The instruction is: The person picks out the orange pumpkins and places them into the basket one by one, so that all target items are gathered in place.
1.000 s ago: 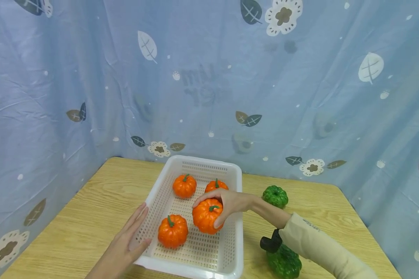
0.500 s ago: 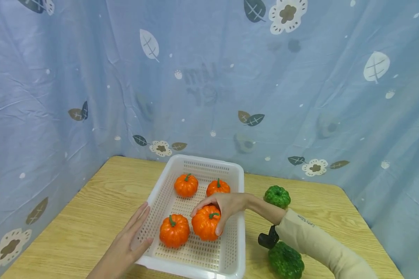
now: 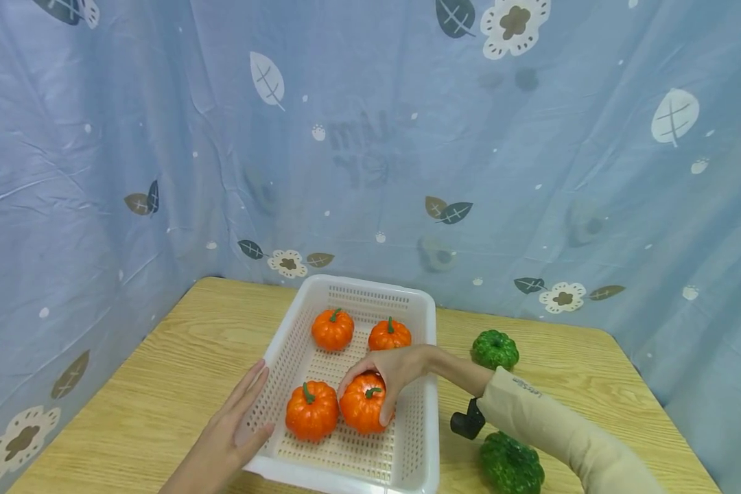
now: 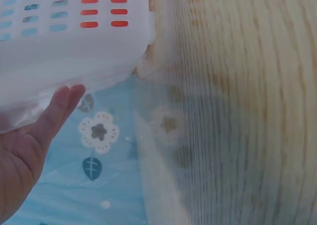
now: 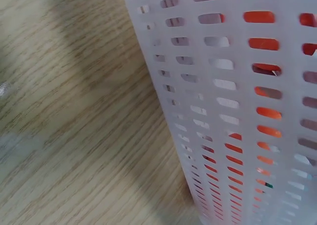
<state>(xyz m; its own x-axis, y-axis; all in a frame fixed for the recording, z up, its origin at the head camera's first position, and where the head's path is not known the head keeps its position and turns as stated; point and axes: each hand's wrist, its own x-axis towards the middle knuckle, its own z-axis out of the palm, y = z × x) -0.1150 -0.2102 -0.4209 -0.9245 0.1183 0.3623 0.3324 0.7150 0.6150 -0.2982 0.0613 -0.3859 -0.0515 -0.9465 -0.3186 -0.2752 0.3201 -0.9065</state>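
Observation:
A white slotted plastic basket (image 3: 433, 412) stands on the table. My right hand (image 3: 392, 370) reaches over its right side and grips an orange toy pumpkin (image 3: 363, 405) from above, low in the basket. Beside it, on the left, sits another orange pumpkin (image 3: 311, 415). Farther back are a third pumpkin (image 3: 332, 331) and one more orange pumpkin (image 3: 390, 335). My left hand (image 3: 228, 429) rests on the basket's left rim, fingers extended; the left wrist view shows its fingers (image 4: 54, 111) against the outer wall. In the right wrist view the slotted wall (image 5: 237, 106) hides the right hand.
Right of the basket, a green pumpkin (image 3: 495, 349) lies toward the back of the wooden table (image 3: 160, 370). A larger green one (image 3: 511, 463) lies nearer, partly under the right sleeve, below a black wrist device (image 3: 468, 420). A blue patterned curtain (image 3: 370, 137) hangs behind.
My right hand has lowered the orange pumpkin further into the basket, toward the front, beside the front-left pumpkin. The view has shifted slightly. My left hand has stayed at the rim.

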